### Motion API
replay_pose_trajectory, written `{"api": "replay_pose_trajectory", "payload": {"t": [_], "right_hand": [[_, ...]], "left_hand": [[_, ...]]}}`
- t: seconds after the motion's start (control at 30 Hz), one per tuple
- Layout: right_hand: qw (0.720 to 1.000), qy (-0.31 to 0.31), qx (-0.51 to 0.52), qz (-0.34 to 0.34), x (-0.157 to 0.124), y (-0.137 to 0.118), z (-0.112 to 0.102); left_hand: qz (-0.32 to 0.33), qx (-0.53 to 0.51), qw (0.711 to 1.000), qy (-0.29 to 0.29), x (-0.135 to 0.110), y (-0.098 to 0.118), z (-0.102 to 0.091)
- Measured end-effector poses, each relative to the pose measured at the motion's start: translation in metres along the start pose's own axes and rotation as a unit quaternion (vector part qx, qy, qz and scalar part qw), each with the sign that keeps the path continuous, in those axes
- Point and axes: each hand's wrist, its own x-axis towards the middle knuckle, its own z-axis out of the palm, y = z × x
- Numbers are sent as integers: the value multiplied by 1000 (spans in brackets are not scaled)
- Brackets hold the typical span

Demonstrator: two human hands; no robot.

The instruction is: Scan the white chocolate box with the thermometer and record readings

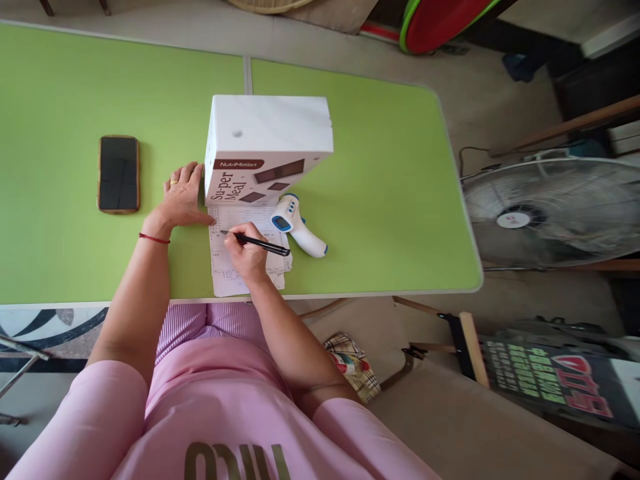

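My right hand (247,253) grips a black pen (270,247), its tip on the handwritten sheets of paper (235,283) near their left side. Resting on the green table, my left hand (183,200) has its fingers spread, with the thumb at the paper's left edge and the fingertips beside the box. A white and brown "Super Meal" box (273,123) stands at the top end of the paper and hides part of it. Just right of the pen lies a white and blue infrared thermometer (300,225), partly over the paper's edge.
A dark-screened phone (119,173) lies on the green table (390,187), left of my left hand. Beyond the table's right end stands a fan (545,213). A folding bed (450,393) is at the lower right, with a printed dark bag (555,380) by it.
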Motion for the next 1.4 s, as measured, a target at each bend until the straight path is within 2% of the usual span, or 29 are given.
{"api": "replay_pose_trajectory", "payload": {"t": [0.27,0.47,1.13,1.27,1.4], "right_hand": [[999,-12,-13,-26,1,1,-1],[1000,4,-17,-16,0,2,-1],[1000,-20,-16,-1,1,-1,-1],[1000,0,-7,-14,1,1,1],[998,33,-4,-62,-1,-3,-6]], "left_hand": [[0,1,1000,-3,-1,2,-2],[1,7,1000,-4,-1,1,-1],[17,-16,1000,19,6,-9,9],[13,-10,1000,15,6,-9,9],[19,-10,1000,17,7,-10,10]]}}
